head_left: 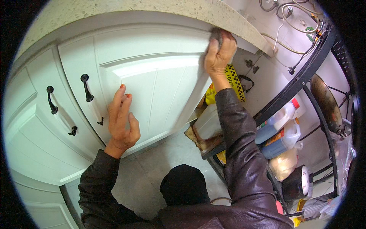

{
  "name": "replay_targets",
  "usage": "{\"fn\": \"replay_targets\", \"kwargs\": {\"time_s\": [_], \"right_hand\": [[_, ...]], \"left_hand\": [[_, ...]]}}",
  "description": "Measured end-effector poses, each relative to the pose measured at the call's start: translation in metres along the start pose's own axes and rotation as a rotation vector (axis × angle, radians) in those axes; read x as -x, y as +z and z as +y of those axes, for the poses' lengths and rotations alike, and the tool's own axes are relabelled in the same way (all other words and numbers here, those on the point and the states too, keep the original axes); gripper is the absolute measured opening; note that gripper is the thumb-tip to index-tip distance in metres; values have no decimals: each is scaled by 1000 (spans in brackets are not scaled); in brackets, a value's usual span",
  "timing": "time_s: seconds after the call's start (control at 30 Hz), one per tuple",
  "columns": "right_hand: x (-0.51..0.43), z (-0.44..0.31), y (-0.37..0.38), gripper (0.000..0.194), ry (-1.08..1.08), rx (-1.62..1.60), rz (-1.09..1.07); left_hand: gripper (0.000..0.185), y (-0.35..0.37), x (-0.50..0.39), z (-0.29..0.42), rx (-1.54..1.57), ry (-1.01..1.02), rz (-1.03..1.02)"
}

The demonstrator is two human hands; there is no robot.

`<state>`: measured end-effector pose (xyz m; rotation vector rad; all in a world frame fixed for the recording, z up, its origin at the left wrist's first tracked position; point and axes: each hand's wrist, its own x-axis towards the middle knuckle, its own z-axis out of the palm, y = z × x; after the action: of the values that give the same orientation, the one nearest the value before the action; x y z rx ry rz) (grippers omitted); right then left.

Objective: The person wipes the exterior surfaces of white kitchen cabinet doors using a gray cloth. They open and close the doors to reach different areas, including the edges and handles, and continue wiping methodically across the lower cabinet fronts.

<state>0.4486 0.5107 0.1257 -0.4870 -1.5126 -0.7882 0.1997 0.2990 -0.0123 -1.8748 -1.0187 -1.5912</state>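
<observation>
My right hand [220, 54] is closed around a dark, blurred cloth or scouring pad [218, 35], pressed against the top right corner of a white cabinet door [168, 86]. That door stands partly ajar at its right side. Before the left part of the same door is my left hand [123, 123], its fingers apart and nothing in it; whether it touches the panel I cannot tell. Left of that hand are two black-and-white door handles [87, 88] [51, 100]. Behind my right wrist, a yellow bag with black checks [236, 83] shows inside the cabinet.
A speckled stone countertop [128, 7] overhangs the doors. At the right, a black metal rack [300, 83] stands near my right sleeve, with jugs of blue liquid [281, 140], a pan [326, 100] and a black container [293, 183]. A translucent container [208, 123] sits below my right forearm. Cables [286, 47] hang above.
</observation>
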Motion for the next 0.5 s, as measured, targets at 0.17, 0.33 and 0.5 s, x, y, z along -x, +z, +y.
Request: {"fn": "replay_targets", "kwargs": {"time_s": [0.17, 0.33, 0.5], "right_hand": [[13, 68, -10, 31, 202, -85, -15], [38, 123, -38, 36, 768, 189, -174], [54, 93, -42, 34, 731, -51, 197]], "left_hand": [[53, 4, 0, 3, 31, -10, 28], [57, 5, 1, 3, 45, -39, -53], [57, 3, 4, -4, 33, -24, -74]]}}
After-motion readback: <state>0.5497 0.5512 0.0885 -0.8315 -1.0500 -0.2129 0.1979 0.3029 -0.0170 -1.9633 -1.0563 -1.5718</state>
